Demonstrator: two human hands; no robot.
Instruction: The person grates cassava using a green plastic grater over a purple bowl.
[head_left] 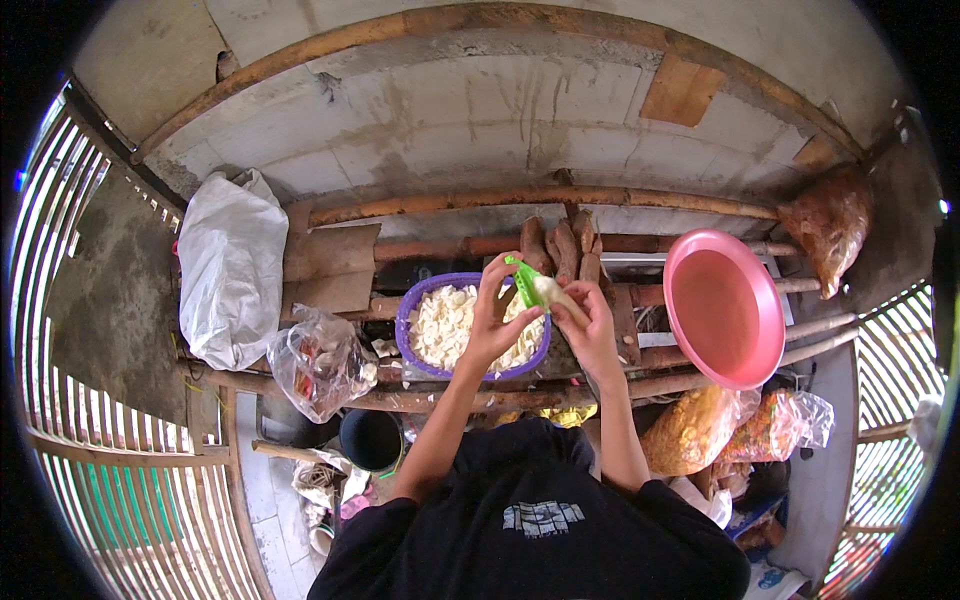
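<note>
The person stands at a rough bench of wooden poles, both hands raised over it. The left hand grips a green peeler, fingers curled round its handle, with the blade end laid against a pale peeled root. The right hand is closed round that root from the other side, thumb and fingers pinching it, so the two hands meet just above the bench with the root between them.

Directly beneath the left hand sits a purple basket heaped with white slices; the wrist crosses its near rim. Just beyond the fingertips of both hands lies a stack of brown unpeeled roots on the poles.

Well off to the outer side of the right hand, a round pink basin leans tilted against the bench. Below that hand, under the bench, are clear bags of orange-yellow food.

To the outer side of the left hand lies a crumpled clear plastic bag, and farther out a large white sack slumps against the concrete wall. A dark bucket stands low, near the left elbow.
</note>
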